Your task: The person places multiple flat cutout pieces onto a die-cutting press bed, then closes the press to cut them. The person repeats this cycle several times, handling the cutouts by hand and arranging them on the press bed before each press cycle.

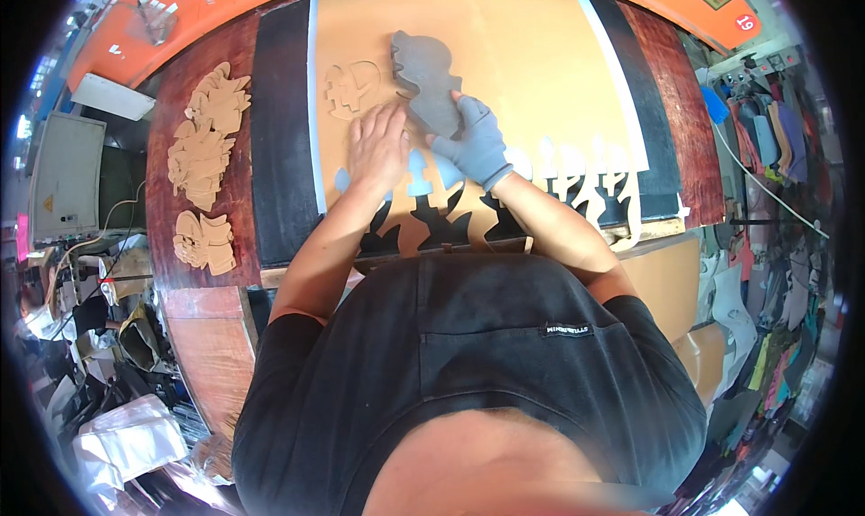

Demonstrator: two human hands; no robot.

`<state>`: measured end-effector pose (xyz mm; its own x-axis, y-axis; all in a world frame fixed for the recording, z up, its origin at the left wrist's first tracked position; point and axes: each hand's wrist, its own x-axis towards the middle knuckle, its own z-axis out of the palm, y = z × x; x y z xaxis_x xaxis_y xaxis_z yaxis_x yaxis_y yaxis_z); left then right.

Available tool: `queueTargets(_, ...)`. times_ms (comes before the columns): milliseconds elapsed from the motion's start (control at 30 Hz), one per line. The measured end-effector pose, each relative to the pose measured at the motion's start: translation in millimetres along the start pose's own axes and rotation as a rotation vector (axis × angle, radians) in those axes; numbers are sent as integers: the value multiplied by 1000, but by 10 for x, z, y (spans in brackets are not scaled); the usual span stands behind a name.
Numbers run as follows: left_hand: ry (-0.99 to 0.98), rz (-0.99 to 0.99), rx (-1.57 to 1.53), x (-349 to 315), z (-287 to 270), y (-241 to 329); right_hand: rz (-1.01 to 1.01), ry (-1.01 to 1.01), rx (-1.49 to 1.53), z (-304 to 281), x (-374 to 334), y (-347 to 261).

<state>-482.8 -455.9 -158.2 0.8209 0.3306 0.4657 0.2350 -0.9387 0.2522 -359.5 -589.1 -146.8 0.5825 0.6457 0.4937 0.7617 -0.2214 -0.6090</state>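
While your right hand (480,144), in a grey glove, grips the lower end of the grey cutting die (425,81), your bare left hand (378,147) lies flat and spread on the tan sheet (505,57) just at the die's eight o'clock side. The die sits tilted on the sheet, its wavy outline running up toward eleven o'clock from your gloved fingers, near the centre of the bench (667,84). At nine o'clock from the die, touching distance from your left fingertips, a cut outline (351,88) of the same shape shows in the sheet. Along the sheet's near edge, at six o'clock from both hands, a row of shaped holes (432,219) has been punched out, the dark surface showing through. Well apart at nine o'clock, on the reddish part of the bench, tan cut pieces (205,151) lie in stacks, one pile toward the far side, one in the middle, and a smaller one (205,242) nearer you. A white strip (314,111) runs along the sheet's left edge over a black mat (279,138).
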Motion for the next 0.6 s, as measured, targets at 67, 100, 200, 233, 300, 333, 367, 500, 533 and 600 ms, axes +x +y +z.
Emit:
queueTargets(67, -5, 37, 44, 32, -5, -10, 59, -1, 80, 6, -1, 36)
queueTargets(100, -2, 49, 37, 36, -7, -13, 100, -8, 124, 5, -6, 45)
queueTargets(200, 18, 74, 10, 49, -14, -11, 240, -41, 392, -52, 4, 62)
queueTargets(233, 25, 76, 2, 46, -16, -6, 264, -49, 506, -87, 15, 65)
queueTargets(300, 25, 71, 5, 45, -26, 1, 389, -53, 637, -201, 77, 85)
queueTargets(333, 19, 63, 14, 37, -34, 6, 442, -53, 697, -273, 103, 97)
queueTargets(367, 10, 58, 20, 50, -36, 5, 504, -13, 948, -359, 137, 123)
queueTargets(500, 0, 44, 8, 72, -48, 8, 465, 26, 1051, -696, 183, 269)
queueTargets(533, 0, 41, 0, 66, -51, 12, 442, 38, 881, -768, 129, 304)
queueTargets(600, 3, 42, -10, 70, -50, 10, 361, 37, 771, -841, 51, 372)
